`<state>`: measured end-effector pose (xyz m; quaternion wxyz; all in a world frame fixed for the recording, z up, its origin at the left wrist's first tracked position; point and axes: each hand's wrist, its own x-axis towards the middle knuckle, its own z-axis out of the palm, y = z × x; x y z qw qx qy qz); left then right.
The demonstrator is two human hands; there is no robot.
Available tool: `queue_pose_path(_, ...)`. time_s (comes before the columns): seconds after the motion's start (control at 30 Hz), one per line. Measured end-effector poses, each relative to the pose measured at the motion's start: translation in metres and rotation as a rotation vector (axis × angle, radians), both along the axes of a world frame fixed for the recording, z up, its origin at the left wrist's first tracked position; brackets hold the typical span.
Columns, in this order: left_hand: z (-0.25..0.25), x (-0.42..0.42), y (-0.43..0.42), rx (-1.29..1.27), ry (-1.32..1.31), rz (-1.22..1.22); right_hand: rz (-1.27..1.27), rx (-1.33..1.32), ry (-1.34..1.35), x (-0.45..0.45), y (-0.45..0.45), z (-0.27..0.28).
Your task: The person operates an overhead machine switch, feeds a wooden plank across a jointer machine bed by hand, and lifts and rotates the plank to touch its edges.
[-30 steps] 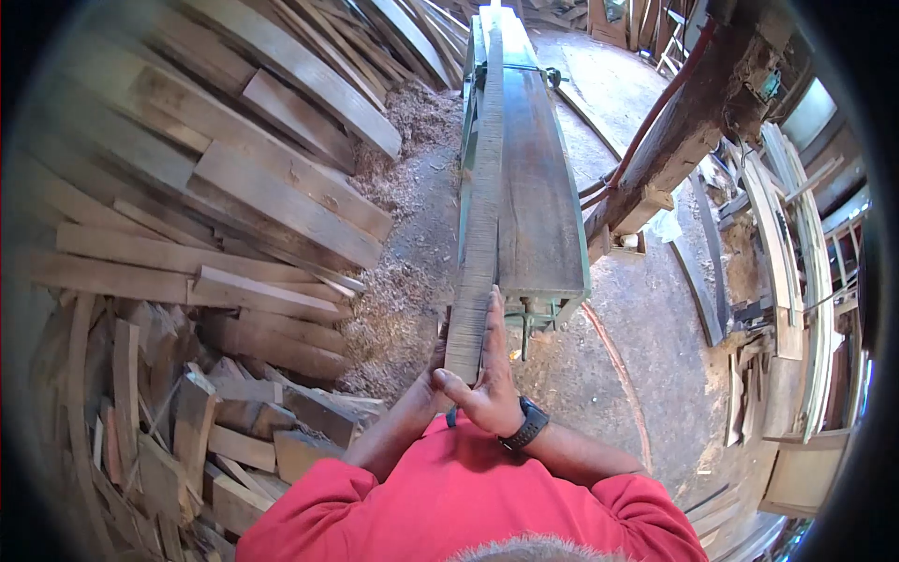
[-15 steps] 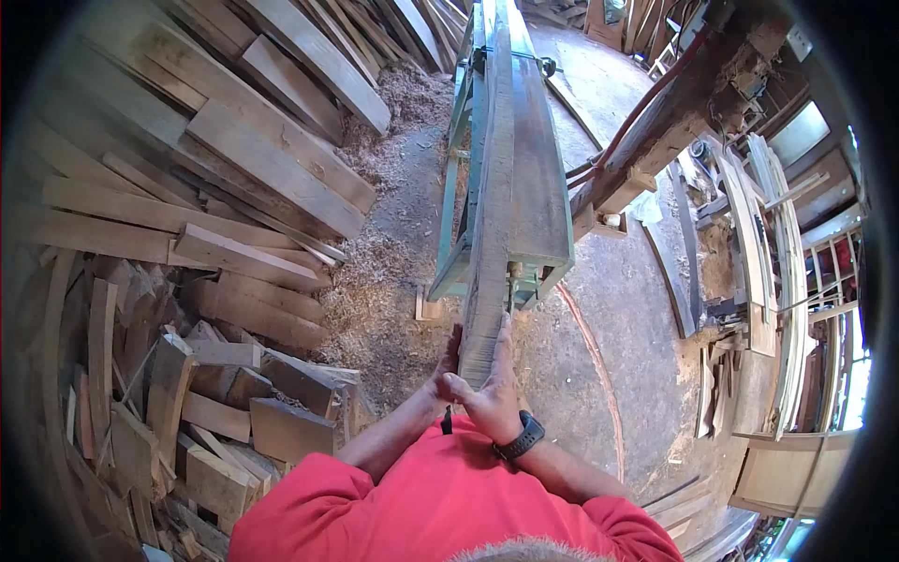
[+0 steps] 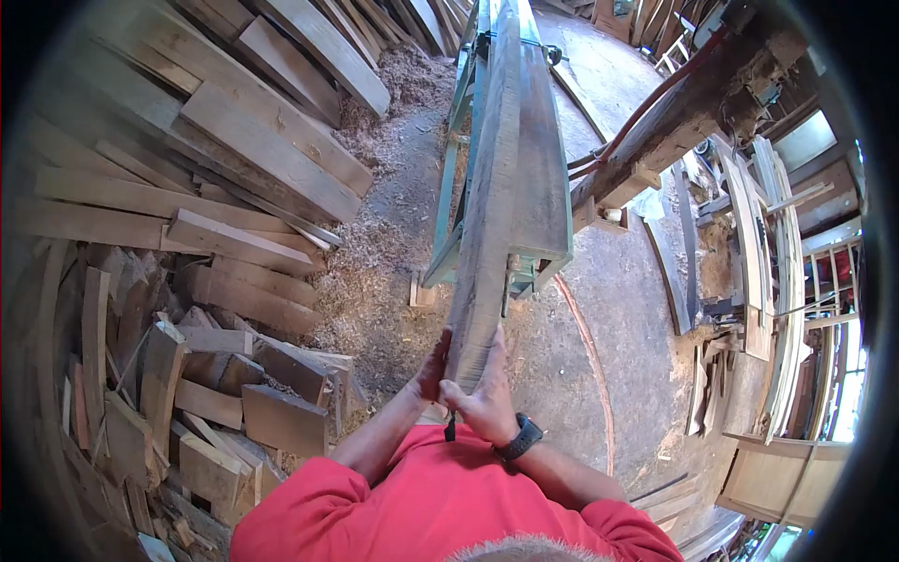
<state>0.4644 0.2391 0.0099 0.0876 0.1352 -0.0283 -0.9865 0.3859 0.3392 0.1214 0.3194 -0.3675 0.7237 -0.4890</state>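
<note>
A long rough wooden board lies along the top of a green metal machine with a long flat bed. Its near end sticks out past the machine's edge towards my body. On the left side of that end, my left hand grips the board, its fingers partly hidden by the wood. My right hand is closed round the right side, with the thumb over the end. A dark watch sits on the right wrist.
Stacked planks and a heap of offcuts fill the left side. Wood shavings cover the floor beside the machine. A thick timber beam slants in from the upper right. Long boards lean at the right.
The near end of the board has shifted slightly left and towards me, with both hands still holding it. The whole view has moved a little.
</note>
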Motion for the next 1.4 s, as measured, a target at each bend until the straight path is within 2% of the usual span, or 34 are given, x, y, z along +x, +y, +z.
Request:
queue_pose_path(0.2, -0.001, 0.016, 0.002, -0.043, -0.039, 0.008, 0.063, -0.021, 0.067, 0.032, -0.008, 0.013)
queue_pose_path(0.3, 0.002, 0.023, 0.006, -0.065, -0.067, 0.004, 0.075, 0.007, -0.008, 0.028, 0.0, 0.011)
queue_pose_path(0.37, 0.003, 0.023, 0.009, -0.085, -0.084, 0.003, 0.015, -0.123, -0.222, 0.021, 0.008, 0.011)
queue_pose_path(0.4, 0.001, 0.024, 0.011, -0.089, -0.098, -0.003, 0.015, -0.116, -0.218, 0.018, 0.014, 0.007)
queue_pose_path(0.47, -0.009, 0.026, 0.009, -0.1, -0.117, -0.011, -0.07, -0.174, -0.423, 0.01, 0.025, -0.004)
queue_pose_path(0.57, -0.007, 0.031, -0.002, -0.449, -0.403, -0.043, -0.116, -0.121, -0.552, -0.002, 0.037, -0.009)
queue_pose_path(0.6, 0.005, 0.031, -0.005, -0.451, -0.402, -0.046, -0.132, -0.106, -0.648, -0.006, 0.041, -0.014)
queue_pose_path(0.67, 0.017, 0.031, -0.006, -0.701, -0.551, 0.081, -0.131, -0.131, -0.623, -0.011, 0.039, -0.016)
queue_pose_path(0.73, 0.022, 0.029, -0.004, -0.789, -0.573, 0.111, -0.252, -0.082, -0.769, -0.014, 0.034, -0.022)
queue_pose_path(0.77, 0.023, 0.027, -0.005, -0.877, -0.59, 0.145, -0.274, -0.055, -0.744, -0.017, 0.039, -0.039)
queue_pose_path(0.87, 0.012, 0.021, 0.005, -0.928, -0.73, 0.15, -0.371, -0.036, -0.869, -0.019, 0.035, -0.042)
queue_pose_path(1.0, 0.016, 0.012, 0.018, -0.974, -0.783, 0.139, -0.318, 0.025, -0.834, -0.034, 0.048, -0.068)
queue_pose_path(1.07, 0.016, 0.007, 0.024, -0.964, -0.773, 0.139, -0.38, 0.115, -0.814, -0.04, 0.053, -0.07)
queue_pose_path(1.27, 0.004, -0.005, 0.041, -0.934, -0.744, 0.141, -0.415, 0.08, -0.873, -0.051, 0.06, -0.067)
queue_pose_path(1.4, -0.011, -0.002, 0.048, -0.898, -0.726, 0.159, -0.454, 0.167, -0.848, -0.055, 0.065, -0.075)
